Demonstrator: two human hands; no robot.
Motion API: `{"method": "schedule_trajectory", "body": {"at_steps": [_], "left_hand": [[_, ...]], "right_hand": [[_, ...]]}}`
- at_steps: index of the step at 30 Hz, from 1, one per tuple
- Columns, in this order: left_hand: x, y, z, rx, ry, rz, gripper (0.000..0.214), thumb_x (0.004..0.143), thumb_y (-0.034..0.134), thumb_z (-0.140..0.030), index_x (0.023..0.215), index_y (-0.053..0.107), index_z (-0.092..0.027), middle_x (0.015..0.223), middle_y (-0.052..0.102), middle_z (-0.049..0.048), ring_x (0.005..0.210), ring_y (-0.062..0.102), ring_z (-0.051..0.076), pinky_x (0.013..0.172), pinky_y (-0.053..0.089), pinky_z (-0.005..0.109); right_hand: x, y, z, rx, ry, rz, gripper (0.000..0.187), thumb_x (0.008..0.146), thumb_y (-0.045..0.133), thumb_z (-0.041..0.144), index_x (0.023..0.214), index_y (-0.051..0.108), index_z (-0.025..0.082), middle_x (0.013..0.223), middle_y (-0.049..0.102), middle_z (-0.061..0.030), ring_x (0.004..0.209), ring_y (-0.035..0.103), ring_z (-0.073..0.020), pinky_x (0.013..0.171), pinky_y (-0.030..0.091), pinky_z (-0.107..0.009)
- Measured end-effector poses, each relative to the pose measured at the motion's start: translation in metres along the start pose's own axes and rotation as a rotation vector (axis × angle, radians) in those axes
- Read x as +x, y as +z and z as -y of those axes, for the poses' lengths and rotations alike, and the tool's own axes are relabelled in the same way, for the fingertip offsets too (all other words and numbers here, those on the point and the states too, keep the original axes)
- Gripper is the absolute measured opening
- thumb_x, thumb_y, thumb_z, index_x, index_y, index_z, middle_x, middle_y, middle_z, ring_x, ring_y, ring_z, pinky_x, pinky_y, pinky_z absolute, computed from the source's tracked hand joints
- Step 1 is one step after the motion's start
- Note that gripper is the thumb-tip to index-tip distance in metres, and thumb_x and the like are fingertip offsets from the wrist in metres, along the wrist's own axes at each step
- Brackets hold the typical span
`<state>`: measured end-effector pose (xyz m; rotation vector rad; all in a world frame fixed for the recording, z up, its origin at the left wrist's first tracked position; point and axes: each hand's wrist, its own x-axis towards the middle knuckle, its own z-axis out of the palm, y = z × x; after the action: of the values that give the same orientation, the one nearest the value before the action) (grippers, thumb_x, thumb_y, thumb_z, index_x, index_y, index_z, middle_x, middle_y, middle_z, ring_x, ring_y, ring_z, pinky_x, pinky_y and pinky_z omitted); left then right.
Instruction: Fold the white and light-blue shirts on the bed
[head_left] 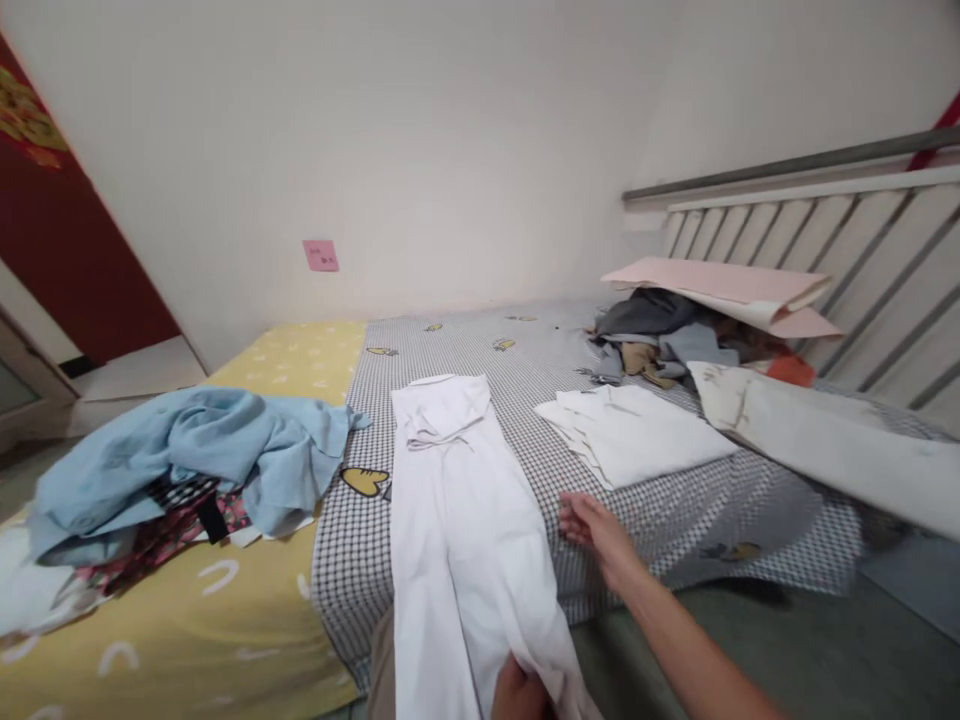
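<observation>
White trousers (480, 520) lie lengthwise on the checked sheet, waist end toward the wall and legs hanging over the bed's near edge. At the bottom of the view my left hand (517, 690) is closed on the side of one trouser leg; its fingers are partly hidden by the cloth. My right hand (596, 530) hovers just right of the trousers, fingers loosely bent and apart from the fabric, holding nothing. Beyond it lies a stack of folded white clothes (637, 435).
A heap of clothes with a light blue garment (217, 440) on top lies left, on a yellow cover (262, 600). At the right are a dark clothes pile (645, 312) under a pink folded board (720, 280), a long white item (840, 430) and a slatted bed rail (847, 240).
</observation>
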<state>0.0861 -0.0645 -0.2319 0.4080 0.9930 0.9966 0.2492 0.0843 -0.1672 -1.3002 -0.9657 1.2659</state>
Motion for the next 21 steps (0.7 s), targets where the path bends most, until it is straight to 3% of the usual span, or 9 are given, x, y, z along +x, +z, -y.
{"method": "schedule_trajectory", "body": {"at_steps": [2,4,6,9,13,16,18,21], "left_hand": [[-0.003,0.004,-0.003,-0.112,0.012,0.018,0.047,0.066,0.086,-0.032,0.107,0.069,-0.017,0.105,0.078,0.0106,0.102,0.071,0.032,0.090,0.054,0.041],[-0.009,0.005,-0.006,-0.233,-0.015,0.063,0.053,0.067,0.084,-0.038,0.112,0.067,-0.016,0.105,0.078,0.0128,0.099,0.072,0.032,0.090,0.054,0.043],[-0.019,0.005,-0.012,-0.315,-0.058,0.100,0.053,0.073,0.079,-0.045,0.113,0.066,-0.014,0.103,0.077,0.0151,0.097,0.073,0.031,0.092,0.053,0.043],[-0.033,0.006,-0.027,-0.403,-0.076,0.072,0.051,0.085,0.067,-0.053,0.119,0.062,-0.016,0.099,0.078,0.0135,0.093,0.074,0.028,0.093,0.053,0.043],[-0.047,0.019,-0.041,-0.361,-0.079,0.051,0.059,0.090,0.058,-0.061,0.129,0.059,-0.018,0.107,0.077,0.0113,0.098,0.073,0.026,0.095,0.053,0.041],[-0.053,0.029,-0.040,-0.190,-0.070,0.011,0.047,0.081,0.071,-0.034,0.123,0.063,-0.014,0.104,0.078,0.0096,0.101,0.072,0.025,0.095,0.053,0.037],[-0.056,0.031,-0.036,-0.087,-0.027,-0.009,0.049,0.068,0.068,-0.012,0.117,0.065,-0.013,0.097,0.078,0.0070,0.099,0.072,0.023,0.093,0.053,0.033],[-0.058,0.030,-0.031,-0.035,-0.035,0.064,0.051,0.063,0.063,-0.010,0.114,0.062,-0.012,0.098,0.078,0.0088,0.093,0.074,0.023,0.086,0.055,0.031]], "right_hand": [[-0.026,-0.018,-0.030,0.077,0.168,0.035,0.043,0.073,0.073,0.056,0.102,0.069,0.025,0.108,0.075,-0.0092,0.087,0.072,-0.0225,0.074,0.054,-0.035],[-0.045,-0.023,-0.052,0.225,0.335,0.107,0.045,0.078,0.069,0.056,0.114,0.066,0.029,0.132,0.068,-0.0077,0.104,0.071,-0.0233,0.085,0.054,-0.039],[-0.055,-0.020,-0.063,0.359,0.432,0.197,0.049,0.085,0.061,0.061,0.124,0.060,0.032,0.142,0.062,-0.0056,0.113,0.068,-0.0221,0.094,0.051,-0.040],[-0.061,-0.007,-0.061,0.398,0.436,0.310,0.055,0.089,0.054,0.066,0.130,0.057,0.030,0.135,0.067,-0.0055,0.112,0.068,-0.0213,0.095,0.051,-0.039],[-0.072,0.015,-0.050,0.349,0.406,0.404,0.054,0.083,0.065,0.061,0.121,0.064,0.023,0.113,0.076,-0.0072,0.099,0.071,-0.0236,0.092,0.053,-0.039],[-0.087,0.021,-0.046,0.292,0.378,0.392,0.051,0.070,0.079,0.041,0.114,0.067,0.019,0.098,0.078,-0.0069,0.087,0.072,-0.0244,0.087,0.054,-0.039],[-0.098,0.017,-0.046,0.272,0.388,0.364,0.051,0.065,0.081,0.031,0.113,0.067,0.019,0.094,0.078,-0.0046,0.083,0.071,-0.0230,0.083,0.055,-0.037],[-0.114,0.003,-0.047,0.268,0.409,0.331,0.051,0.066,0.079,0.032,0.114,0.066,0.021,0.093,0.078,-0.0017,0.084,0.070,-0.0216,0.078,0.054,-0.034]]}}
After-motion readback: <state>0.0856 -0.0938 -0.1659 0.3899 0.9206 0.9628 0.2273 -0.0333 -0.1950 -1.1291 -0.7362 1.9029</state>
